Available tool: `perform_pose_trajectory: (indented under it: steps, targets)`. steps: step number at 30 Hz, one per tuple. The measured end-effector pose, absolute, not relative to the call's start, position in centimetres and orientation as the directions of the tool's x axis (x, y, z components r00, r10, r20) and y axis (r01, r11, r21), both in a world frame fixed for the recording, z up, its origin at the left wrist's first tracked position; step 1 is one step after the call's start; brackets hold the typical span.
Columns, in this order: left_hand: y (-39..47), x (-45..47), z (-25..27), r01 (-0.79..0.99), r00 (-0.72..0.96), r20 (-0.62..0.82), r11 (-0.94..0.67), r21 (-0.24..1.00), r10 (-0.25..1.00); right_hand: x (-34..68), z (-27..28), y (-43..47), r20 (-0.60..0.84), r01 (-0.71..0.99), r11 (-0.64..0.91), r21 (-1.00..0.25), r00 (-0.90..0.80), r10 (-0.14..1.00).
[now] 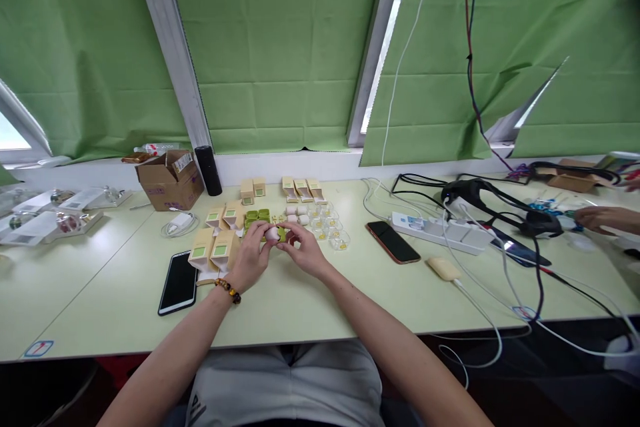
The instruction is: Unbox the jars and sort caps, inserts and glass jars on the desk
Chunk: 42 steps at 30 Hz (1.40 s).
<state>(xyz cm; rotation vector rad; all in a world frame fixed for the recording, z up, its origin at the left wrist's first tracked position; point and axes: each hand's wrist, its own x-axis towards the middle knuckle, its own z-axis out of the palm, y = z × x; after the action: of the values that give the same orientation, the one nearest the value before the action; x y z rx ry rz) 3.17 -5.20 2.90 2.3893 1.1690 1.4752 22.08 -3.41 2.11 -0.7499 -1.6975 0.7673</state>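
Note:
My left hand (251,255) is closed around a small pale pink cylinder (273,234). The fingers of my right hand (306,251) pinch a small green piece (281,234) right beside it; whether the two touch is too small to tell. Just beyond my hands lie green square cups (257,215) and small green bits (276,219). White and pinkish cylinders (299,215) stand in a group behind my right fingers. Several clear plastic cups with yellow centres (330,225) are to their right. Cream boxes with green windows (225,250) stand left of my left hand.
A black phone (179,283) lies left, another phone (393,242) right. Behind are more cream boxes (303,189), a cardboard box (171,180) and a black cylinder (209,171). Rightward are a power strip (440,232), cables, a black headset (500,207) and another person's hand (600,219).

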Motion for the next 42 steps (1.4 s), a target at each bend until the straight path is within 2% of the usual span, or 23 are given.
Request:
perform_pose_trajectory:
  steps: [8, 16, 19, 21, 24, 26, 28, 30, 34, 42]
  targets:
    - [-5.0, 3.6, 2.9, 0.514, 0.164, 0.720, -0.682, 0.521, 0.674, 21.2, 1.4, -3.3, 0.524, 0.033, 0.539, -0.842, -0.190, 0.830]
    - [-5.3, 4.0, 3.0, 0.503, 0.129, 0.721, -0.671, 0.544, 0.681, 20.8, 1.0, -3.3, 0.548, 0.006, 0.557, -0.830, -0.171, 0.819]
    - [-5.0, 3.4, 3.3, 0.464, 0.011, 0.729, -0.650, 0.602, 0.684, 21.6, 0.9, -2.6, 0.536, -0.015, 0.539, -0.842, -0.142, 0.832]
    - [-4.3, 2.8, 3.4, 0.345, -0.148, 0.679, -0.606, 0.716, 0.719, 22.5, 1.0, -2.1, 0.513, -0.025, 0.513, -0.858, -0.085, 0.854]
    - [-3.0, 2.1, 3.5, -0.104, -0.268, 0.428, -0.468, 0.878, 0.863, 23.4, 1.2, -1.7, 0.497, -0.007, 0.497, -0.868, -0.025, 0.868]
    - [-2.5, 1.9, 3.6, -0.426, -0.207, 0.259, -0.325, 0.844, 0.943, 23.3, 1.1, -1.8, 0.494, 0.040, 0.494, -0.868, -0.018, 0.869]
    - [-2.4, 1.7, 3.9, -0.622, -0.132, 0.169, -0.215, 0.753, 0.977, 22.8, 0.8, -2.1, 0.491, 0.099, 0.494, -0.864, -0.052, 0.870]
    - [-2.6, 1.7, 4.2, -0.702, -0.103, 0.132, -0.166, 0.693, 0.986, 22.1, 0.5, -2.6, 0.489, 0.151, 0.502, -0.852, -0.118, 0.864]
    - [-2.8, 1.7, 4.6, -0.749, -0.128, 0.085, -0.153, 0.645, 0.988, 21.4, 0.4, -3.5, 0.480, 0.211, 0.526, -0.824, -0.232, 0.846]
    - [-2.6, 1.8, 4.6, -0.768, -0.124, -0.014, -0.087, 0.634, 0.992, 21.5, 1.5, -4.7, 0.479, 0.275, 0.591, -0.758, -0.380, 0.791]
